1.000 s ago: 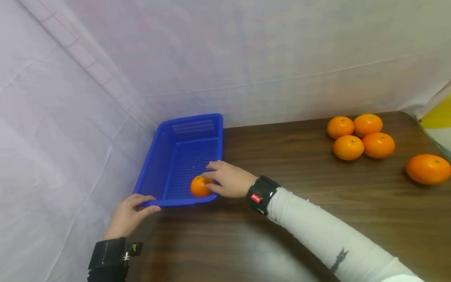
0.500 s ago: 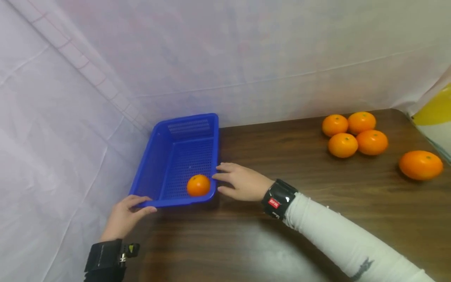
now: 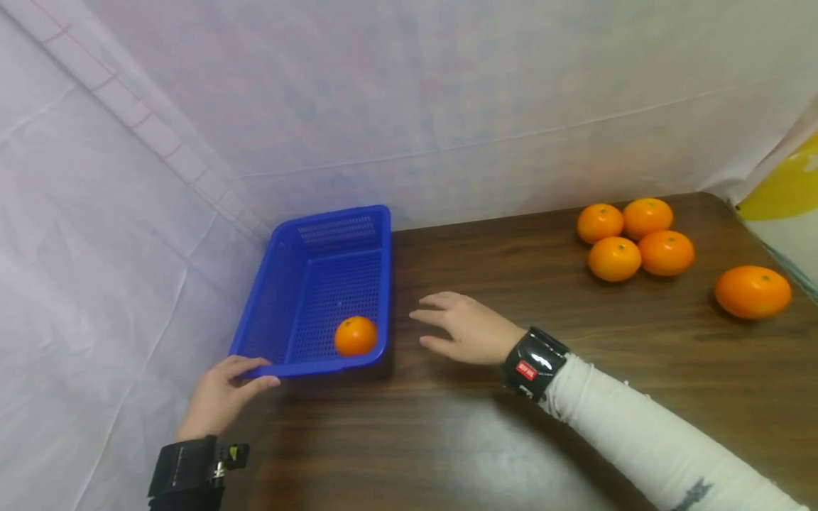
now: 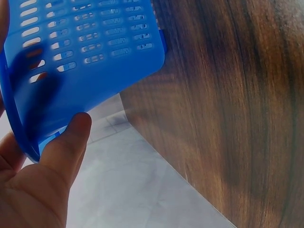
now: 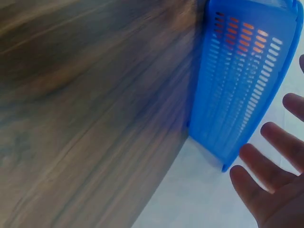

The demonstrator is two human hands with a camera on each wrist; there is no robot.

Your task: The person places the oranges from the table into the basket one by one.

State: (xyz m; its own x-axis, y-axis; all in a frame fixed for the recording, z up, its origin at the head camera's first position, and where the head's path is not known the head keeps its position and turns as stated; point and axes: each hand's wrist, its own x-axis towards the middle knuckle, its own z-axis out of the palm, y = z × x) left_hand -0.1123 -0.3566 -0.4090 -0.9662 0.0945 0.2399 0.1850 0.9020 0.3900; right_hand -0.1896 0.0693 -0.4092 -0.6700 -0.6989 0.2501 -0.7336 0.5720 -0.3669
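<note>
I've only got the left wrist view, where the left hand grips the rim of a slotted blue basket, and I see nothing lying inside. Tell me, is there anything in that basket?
Observer: Yes, the head view shows one orange in the near right corner of the basket.
Operator: And the right hand, is it on the basket too?
Observer: No, it is off to the right of the basket, not touching it.
Operator: Any fruit outside the basket?
Observer: Five more on the table: four oranges in a cluster and a lone orange to the right of them.
</note>
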